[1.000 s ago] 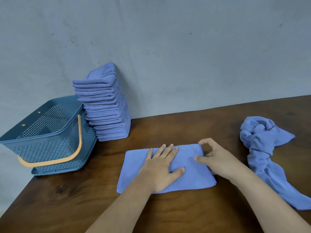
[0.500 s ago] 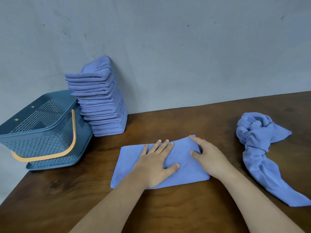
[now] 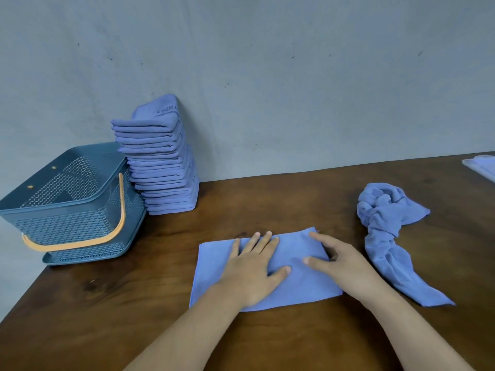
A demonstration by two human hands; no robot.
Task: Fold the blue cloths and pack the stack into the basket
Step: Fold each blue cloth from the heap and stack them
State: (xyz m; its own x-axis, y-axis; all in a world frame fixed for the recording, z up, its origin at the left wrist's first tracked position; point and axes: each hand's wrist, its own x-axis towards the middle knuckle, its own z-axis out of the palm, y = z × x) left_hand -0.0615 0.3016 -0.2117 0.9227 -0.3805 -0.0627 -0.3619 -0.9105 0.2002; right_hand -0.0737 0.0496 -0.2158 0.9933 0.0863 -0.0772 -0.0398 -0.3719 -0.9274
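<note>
On folded cloth (image 3: 308, 287), right hand (image 3: 340, 261) now flatter, seemingly pressing; left hand (image 3: 254, 266) unmoved

Small dark print, too blurred to read, on top folded cloth (image 3: 158, 117)

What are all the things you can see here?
basket: one, dark blue with an orange handle, table's left end
stack of folded cloths: one, blue, against the wall beside the basket
flat cloth: one, blue, under both hands
twisted cloth: one, blue, on the right
cut-off thing: one, pale blue, far right edge
table: one, brown wood
wall: one, grey, behind the table
left hand: one, flat on the flat cloth
right hand: one, on its right end
</note>
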